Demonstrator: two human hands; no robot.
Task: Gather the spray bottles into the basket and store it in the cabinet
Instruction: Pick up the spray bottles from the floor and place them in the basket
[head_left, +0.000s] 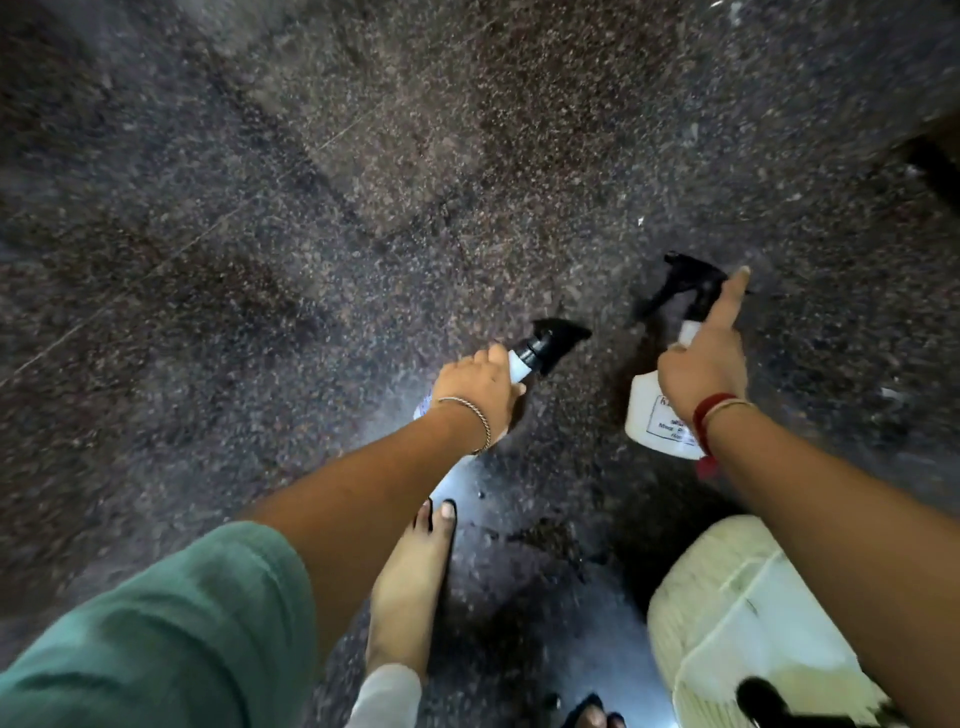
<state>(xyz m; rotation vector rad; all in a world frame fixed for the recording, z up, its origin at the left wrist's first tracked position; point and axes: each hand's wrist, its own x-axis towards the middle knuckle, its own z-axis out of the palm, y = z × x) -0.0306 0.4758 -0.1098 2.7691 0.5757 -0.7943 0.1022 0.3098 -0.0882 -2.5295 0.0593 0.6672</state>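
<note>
My left hand is closed around a clear spray bottle with a black trigger head, held above the dark speckled floor. My right hand grips a white spray bottle with a black nozzle and a printed label, its index finger stretched out along the trigger head. A cream woven basket stands at the lower right, partly hidden under my right forearm. A black trigger head shows inside the basket at the bottom edge. No cabinet is in view.
The floor is dark polished granite with faint joint lines. My bare foot in a dark sandal stands between my arms, left of the basket. A dark edge of furniture shows at the far right.
</note>
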